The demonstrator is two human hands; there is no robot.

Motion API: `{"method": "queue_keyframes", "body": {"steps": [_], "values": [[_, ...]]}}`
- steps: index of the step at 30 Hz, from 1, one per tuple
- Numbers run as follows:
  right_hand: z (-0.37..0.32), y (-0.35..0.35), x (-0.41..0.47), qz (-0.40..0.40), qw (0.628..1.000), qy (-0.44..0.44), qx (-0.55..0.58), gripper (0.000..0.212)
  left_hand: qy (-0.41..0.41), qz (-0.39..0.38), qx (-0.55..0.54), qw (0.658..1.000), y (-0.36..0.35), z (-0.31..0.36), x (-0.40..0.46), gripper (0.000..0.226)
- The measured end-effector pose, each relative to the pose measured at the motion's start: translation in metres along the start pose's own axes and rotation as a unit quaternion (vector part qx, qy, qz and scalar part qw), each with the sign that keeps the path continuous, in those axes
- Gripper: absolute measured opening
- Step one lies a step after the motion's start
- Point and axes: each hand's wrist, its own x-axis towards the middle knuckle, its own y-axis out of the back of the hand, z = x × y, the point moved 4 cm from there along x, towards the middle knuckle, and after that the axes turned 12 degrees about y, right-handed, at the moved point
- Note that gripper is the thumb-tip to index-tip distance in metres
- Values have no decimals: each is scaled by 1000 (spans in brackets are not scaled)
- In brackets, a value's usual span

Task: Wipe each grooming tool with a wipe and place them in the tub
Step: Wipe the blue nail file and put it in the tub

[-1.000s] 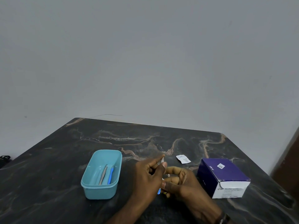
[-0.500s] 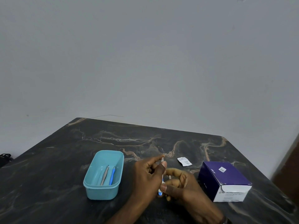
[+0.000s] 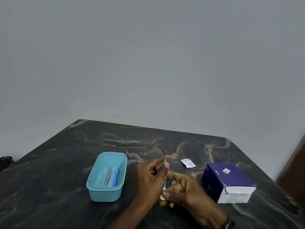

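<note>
While both hands pinch one slim tool (image 3: 165, 164) upright, L hand (image 3: 151, 177) at tip, R hand (image 3: 183, 190) wiping low, tub (image 3: 92, 184) sits just L.

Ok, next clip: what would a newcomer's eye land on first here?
Probably the two hands meeting low in the middle of the dark marbled table: the left hand and right hand together hold a slim tool with a white wipe. Next, the teal tub to their left, with two tools lying in it, and the purple box on the right.
</note>
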Motion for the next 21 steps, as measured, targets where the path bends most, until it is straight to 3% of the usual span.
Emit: {"method": "queue_keyframes", "body": {"steps": [7, 13, 17, 21], "values": [[4, 14, 4, 98, 993, 42, 49, 46, 16, -37, 5, 999, -6, -3, -2, 16], [1, 7, 2, 43, 999, 6, 28, 57, 11, -26, -1, 1000, -4, -4, -2, 23], [0, -1, -1, -21, 1000, -13, 4, 52, 25, 5, -14, 1000, 2, -2, 1, 22], [1, 2, -1, 11, 1000, -4, 6, 52, 26, 11, -20, 999, 4, -1, 4, 19]]}}
